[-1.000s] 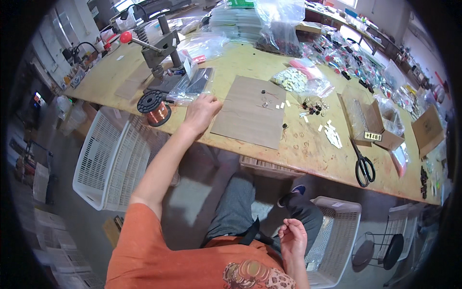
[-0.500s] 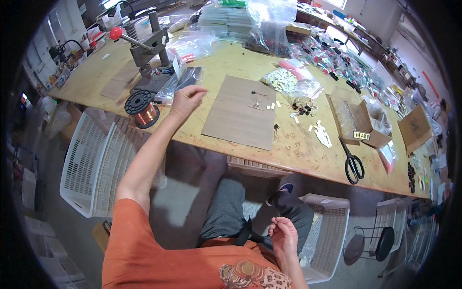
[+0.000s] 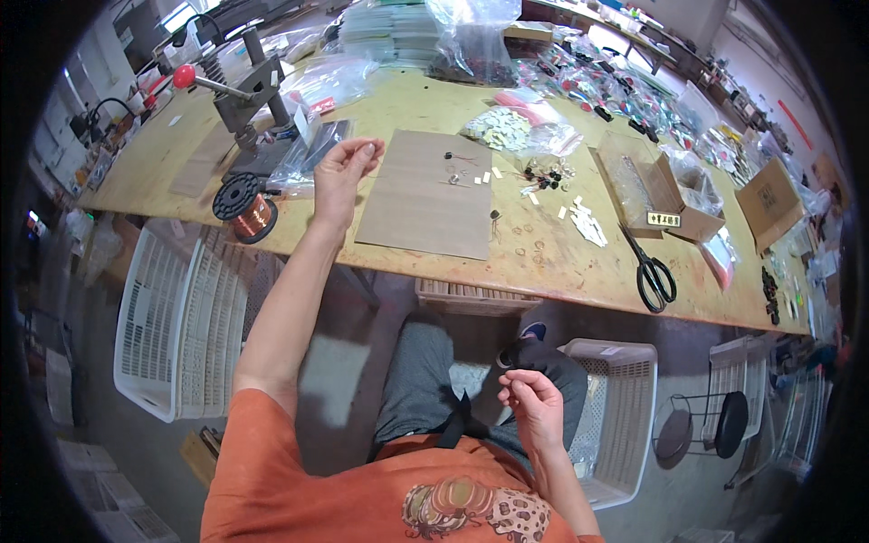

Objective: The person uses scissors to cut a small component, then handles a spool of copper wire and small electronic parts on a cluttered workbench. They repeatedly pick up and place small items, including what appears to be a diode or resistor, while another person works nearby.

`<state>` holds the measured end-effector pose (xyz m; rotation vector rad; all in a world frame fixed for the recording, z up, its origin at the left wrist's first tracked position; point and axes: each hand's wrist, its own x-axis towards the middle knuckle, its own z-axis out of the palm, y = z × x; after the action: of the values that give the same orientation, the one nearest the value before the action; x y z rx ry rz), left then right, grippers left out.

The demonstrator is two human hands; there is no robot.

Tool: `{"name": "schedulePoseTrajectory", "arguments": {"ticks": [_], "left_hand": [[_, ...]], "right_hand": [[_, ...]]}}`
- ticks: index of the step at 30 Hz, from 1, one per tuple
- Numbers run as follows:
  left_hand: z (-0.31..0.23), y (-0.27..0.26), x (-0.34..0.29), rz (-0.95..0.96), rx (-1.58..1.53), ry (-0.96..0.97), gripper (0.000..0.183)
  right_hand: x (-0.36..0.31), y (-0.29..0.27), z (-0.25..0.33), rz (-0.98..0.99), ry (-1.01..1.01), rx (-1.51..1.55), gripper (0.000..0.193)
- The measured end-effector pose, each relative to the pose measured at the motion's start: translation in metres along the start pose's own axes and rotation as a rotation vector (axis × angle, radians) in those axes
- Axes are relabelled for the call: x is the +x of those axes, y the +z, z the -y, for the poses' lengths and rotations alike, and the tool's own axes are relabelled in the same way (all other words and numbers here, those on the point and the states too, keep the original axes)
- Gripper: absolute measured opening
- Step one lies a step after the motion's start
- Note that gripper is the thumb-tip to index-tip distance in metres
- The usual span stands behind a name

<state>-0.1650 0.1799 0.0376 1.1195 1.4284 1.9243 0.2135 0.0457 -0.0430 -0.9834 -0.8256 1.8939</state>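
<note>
My left hand [image 3: 340,179] is raised over the table's front part, by the left edge of a brown cardboard sheet [image 3: 424,204]. Its thumb and fingertips are pinched together; anything between them is too fine to see. Left of that hand, a spool of copper wire [image 3: 251,217] with black ends lies near the table edge. My right hand [image 3: 534,404] is held low above my lap, also in a pinch whose contents I cannot make out. Small black parts with thin copper leads [image 3: 448,157] and little white pieces [image 3: 478,180] lie on the sheet.
A bench press [image 3: 246,100] with a red-knobbed lever stands at the back left. Black scissors [image 3: 654,279], a heap of white pieces [image 3: 587,223] and an open carton [image 3: 688,201] lie to the right. White plastic baskets [image 3: 149,317] stand below the table.
My left hand has turned more upright, its fingertips still together. My right hand has risen slightly, still pinched. The whole view has shifted a little, moving the table's things leftward and up.
</note>
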Motion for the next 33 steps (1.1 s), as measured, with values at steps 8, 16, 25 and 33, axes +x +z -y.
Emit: {"name": "schedulePoseTrajectory", "arguments": {"ticks": [8, 16, 25, 33], "left_hand": [[-0.052, 0.07, -0.121, 0.523, 0.622, 0.809, 0.023], [-0.047, 0.09, -0.16, 0.589, 0.674, 1.007, 0.031], [-0.041, 0.1, -0.174, 0.633, 0.702, 1.032, 0.031], [-0.022, 0.099, -0.2, 0.788, 0.7, 0.862, 0.031]], "right_hand": [[0.013, 0.011, 0.048, 0.121, -0.051, -0.1, 0.026], [-0.001, 0.014, 0.056, 0.453, 0.151, 0.123, 0.031], [-0.011, -0.002, 0.048, 0.329, 0.237, 0.083, 0.016], [-0.013, -0.012, 0.056, 0.271, 0.047, 0.197, 0.013]]}}
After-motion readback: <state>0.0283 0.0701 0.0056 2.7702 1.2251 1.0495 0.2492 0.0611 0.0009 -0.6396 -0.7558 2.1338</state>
